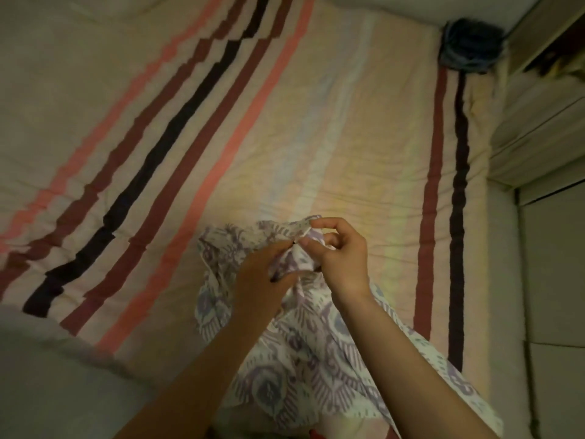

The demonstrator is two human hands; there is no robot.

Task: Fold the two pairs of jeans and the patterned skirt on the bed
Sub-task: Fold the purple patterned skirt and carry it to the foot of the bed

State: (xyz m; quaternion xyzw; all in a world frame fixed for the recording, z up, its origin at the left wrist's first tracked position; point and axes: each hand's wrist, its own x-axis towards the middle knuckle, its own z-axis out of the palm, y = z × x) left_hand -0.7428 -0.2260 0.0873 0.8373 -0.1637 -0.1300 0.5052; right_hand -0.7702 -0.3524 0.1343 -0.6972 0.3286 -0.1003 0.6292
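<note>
Both hands are working at the top edge of the patterned skirt (294,353), which is hanging bunched between the forearms and trailing down toward the person over the striped bed (316,128). The left hand (262,277) is gripping a fold of the cloth, fingers curled into it. Just beside it, almost touching, the right hand (340,255) is pinching the hem between thumb and forefinger. Well beyond the right hand, a dark blue bundle (471,45) is sitting in the bed's far corner; it's too blurred to identify.
</note>
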